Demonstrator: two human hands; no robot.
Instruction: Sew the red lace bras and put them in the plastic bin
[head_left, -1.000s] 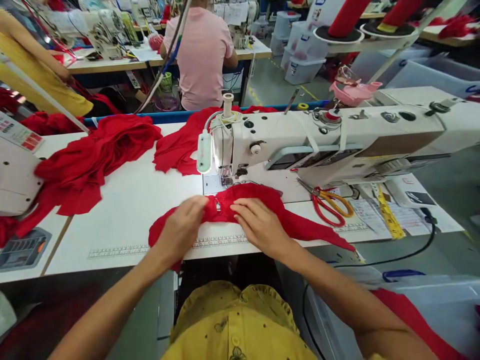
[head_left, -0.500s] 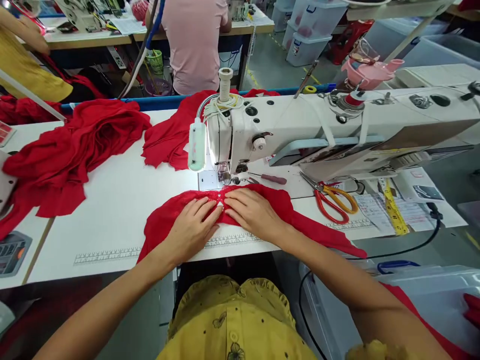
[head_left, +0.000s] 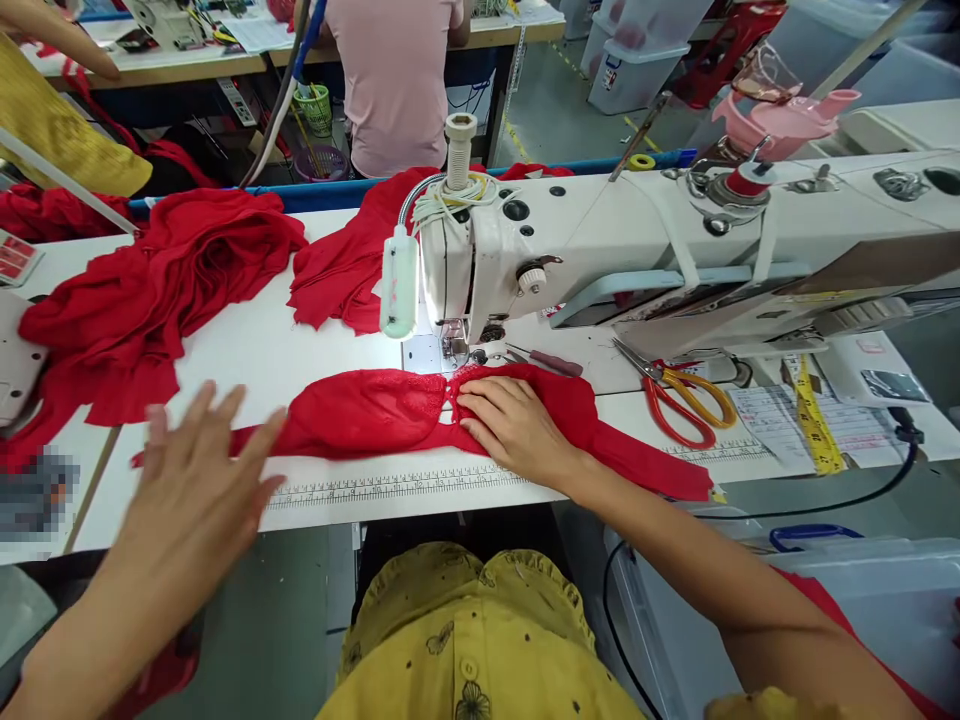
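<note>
A red lace garment piece (head_left: 375,412) lies spread along the front of the white sewing table (head_left: 300,360), its middle just in front of the sewing machine's (head_left: 600,255) needle. My right hand (head_left: 517,425) lies flat on the garment's centre, fingers stretched out and pressing it down. My left hand (head_left: 191,490) hovers to the left near the table's front edge, fingers spread, blurred by motion, holding nothing. It is close to the garment's left tip.
Piles of red fabric (head_left: 150,290) lie at the left and behind the machine head. Red and yellow scissors (head_left: 686,400), a yellow tape measure (head_left: 814,425) and papers sit at the right. A person in pink (head_left: 397,80) sits at the bench ahead. A plastic bin (head_left: 862,590) stands at lower right.
My left hand has left the garment's centre and swung out to the left, open. The garment's left half is now spread flat. My right hand stays on the middle.
</note>
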